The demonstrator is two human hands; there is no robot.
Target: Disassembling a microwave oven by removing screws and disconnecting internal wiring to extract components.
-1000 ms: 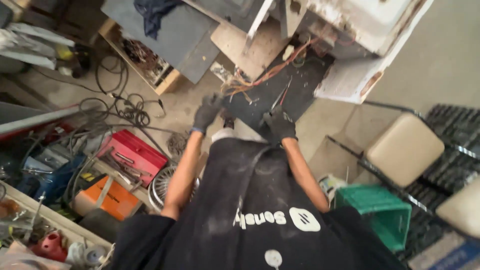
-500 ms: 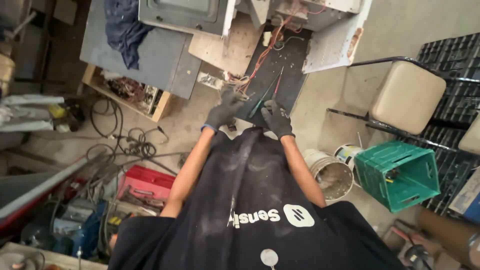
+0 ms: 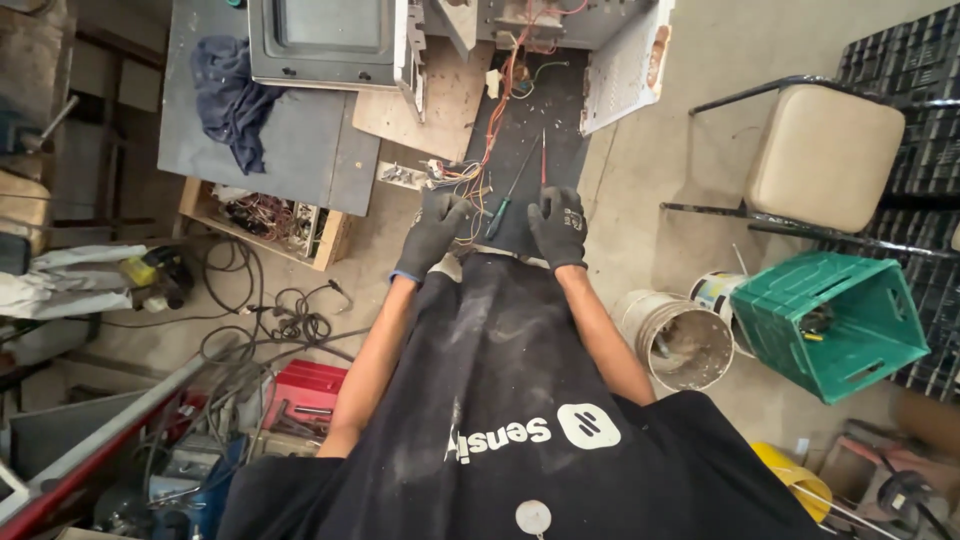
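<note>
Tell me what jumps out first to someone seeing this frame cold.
Two gloved hands, left hand and right hand, rest at the near edge of a dark mat strewn with coloured wires and two screwdrivers. Beyond them, at the top, stands an opened metal cabinet. To the right sit a green crate, a dirty bucket and a beige chair.

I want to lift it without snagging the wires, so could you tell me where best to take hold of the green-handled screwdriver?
Take the screwdriver by its green handle, the thick end lying nearest the gloved hands. Come from the right, since the tangle of wires lies to its left by the left hand. It lies flat on the dark mat, thin shaft pointing away, so a pinch across the handle probably suits; the right hand is close.
</note>
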